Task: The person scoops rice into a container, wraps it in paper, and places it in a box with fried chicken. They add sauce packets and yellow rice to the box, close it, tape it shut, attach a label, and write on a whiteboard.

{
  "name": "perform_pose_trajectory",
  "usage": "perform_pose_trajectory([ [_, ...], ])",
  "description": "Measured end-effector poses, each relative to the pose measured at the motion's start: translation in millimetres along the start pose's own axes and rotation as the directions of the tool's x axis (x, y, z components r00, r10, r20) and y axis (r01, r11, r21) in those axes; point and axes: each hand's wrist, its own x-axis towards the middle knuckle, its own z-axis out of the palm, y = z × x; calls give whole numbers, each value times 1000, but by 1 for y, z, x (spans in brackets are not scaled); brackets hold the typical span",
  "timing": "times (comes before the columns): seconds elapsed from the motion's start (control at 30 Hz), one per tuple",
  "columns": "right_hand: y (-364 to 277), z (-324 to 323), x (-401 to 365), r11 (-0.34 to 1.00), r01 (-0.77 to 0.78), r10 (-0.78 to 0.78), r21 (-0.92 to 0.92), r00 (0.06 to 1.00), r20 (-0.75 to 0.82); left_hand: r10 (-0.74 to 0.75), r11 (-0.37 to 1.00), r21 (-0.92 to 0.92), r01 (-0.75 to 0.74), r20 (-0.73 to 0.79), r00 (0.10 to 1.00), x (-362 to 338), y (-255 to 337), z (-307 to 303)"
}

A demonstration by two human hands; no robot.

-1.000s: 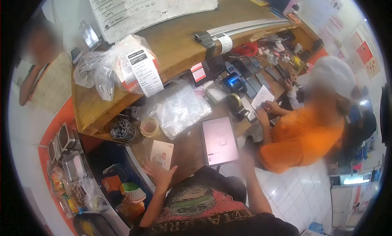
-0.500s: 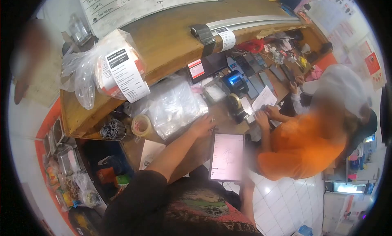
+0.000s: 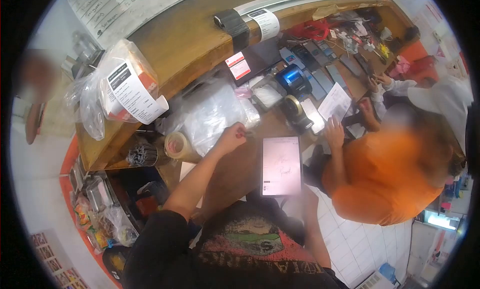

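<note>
Left hand point(image 3: 231, 137) is stretched forward over the table point(image 3: 235, 171). Fingers are drawn narrow at the near edge of the bags point(image 3: 212, 114), a loose stack of clear plastic. Something small and reddish shows at the fingertips; whether a bag is pinched cannot be told. The bags lie in the middle of the table, likely so one can be peeled off from the standing spot.

Right hand point(image 3: 306, 195) is at the lower right corner of the tablet point(image 3: 281, 165), blurred, grip unreadable. It probably steadies the tablet. The tablet lies flat, screen lit and facing up, close to the body, apparently so it reads at a glance.

A tape roll point(image 3: 175, 145) sits just left of the bags and a dispenser point(image 3: 295, 111) just right, near the packing spot. A parcel point(image 3: 125, 89), bagged with a long receipt hanging down its front, stands on the shelf point(image 3: 200, 44) above, label facing out.

A co-worker point(image 3: 385, 174) in orange stands to the right, one hand on a paper point(image 3: 334, 103), well apart from the bags.
</note>
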Motion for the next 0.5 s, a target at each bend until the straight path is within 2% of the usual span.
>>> perform_pose_trajectory([
  [0.1,14,5,26,991,-104,100,87,993,55,56,986,-142,-82,-176,983,-7,-6,-20],
  [0.13,23,5,35,999,-5,2,35,997,78,-22,979,-202,-18,-191,981,-10,3,-27],
  [0.17,30,7,43,992,-52,42,114,995,86,-100,964,-260,46,-199,975,-14,14,-35],
  [0.23,43,10,59,952,-146,122,269,987,103,-79,963,-271,15,-228,970,-20,22,-48],
  [0.27,27,14,63,949,-165,141,268,984,106,-74,961,-275,4,-245,967,-23,26,-51],
  [0.37,32,19,76,921,-175,147,347,984,105,-131,951,-306,47,-261,956,-30,38,-54],
  [0.47,36,20,81,961,-163,152,224,986,64,-122,953,-302,37,-268,956,-36,36,-46],
  [0.5,37,19,82,984,-133,127,123,991,52,-106,957,-290,23,-275,956,-37,31,-43],
])
